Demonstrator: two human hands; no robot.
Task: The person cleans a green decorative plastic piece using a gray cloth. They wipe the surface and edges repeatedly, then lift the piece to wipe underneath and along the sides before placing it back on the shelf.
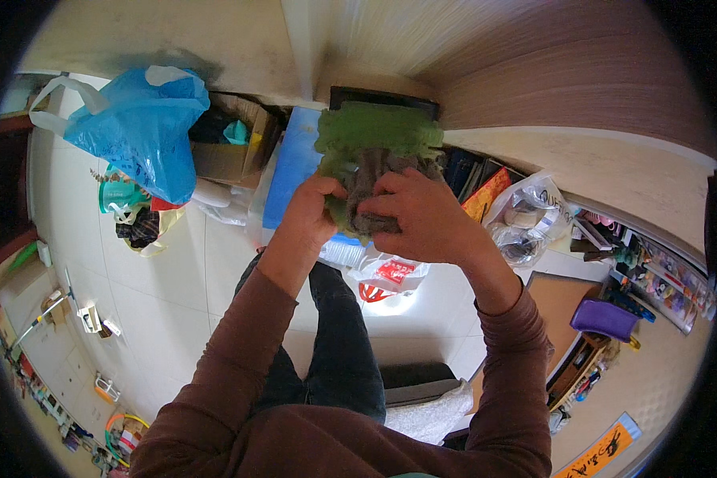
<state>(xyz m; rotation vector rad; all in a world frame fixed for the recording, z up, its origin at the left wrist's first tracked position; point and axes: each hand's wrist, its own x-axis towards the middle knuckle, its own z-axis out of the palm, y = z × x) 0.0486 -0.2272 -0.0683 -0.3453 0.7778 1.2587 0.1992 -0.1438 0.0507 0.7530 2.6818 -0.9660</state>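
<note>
Both hands are raised in front of me at the upper middle of the head view. My left hand (310, 206) grips the left edge of a green cloth (376, 125), which looks blurred. My right hand (415, 212) holds a bunched grey-brown cloth (370, 218) with its fingers curled over it, lying against the green one. Whether the two are separate pieces or parts of one item, I cannot tell. Behind them lie a blue lid or panel (293, 158) and a dark flat object (388, 98).
A blue plastic bag (146, 128) and a cardboard box (224, 158) stand at the left. Clear plastic bags (523, 224) with contents are at the right. Near my legs lies a white bag with red print (388, 272). A purple stool or seat (603, 319) is further right.
</note>
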